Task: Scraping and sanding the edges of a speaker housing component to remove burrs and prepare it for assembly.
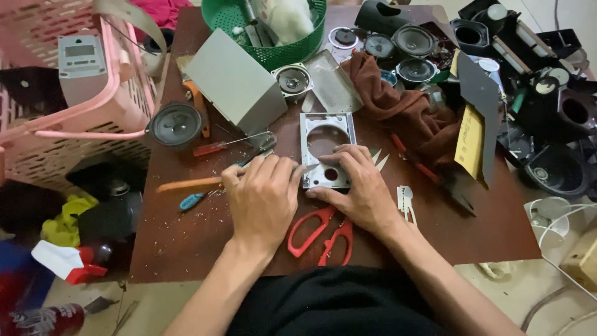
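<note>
A grey metal plate (308, 134) with a large round cutout and a small hole lies flat on the brown table (186, 242). My right hand (364, 190) presses down on its lower right part, fingers spread over the edge. At the plate's lower left edge is my left hand (264, 199), its fingers curled around a thin tool whose tip touches the plate. The hand hides most of that tool. Red-handled scissors (314, 233) lie shut on the table just under both hands.
Left of my hands lie an orange-handled tool (186, 184), a blue-handled screwdriver (191, 201) and a red screwdriver (211, 148). A grey metal box (236, 81), loose speakers (175, 124), a green basket (273, 56), brown cloth (404, 106) and black housings (559, 168) crowd the far side. A pink basket (93, 93) stands left.
</note>
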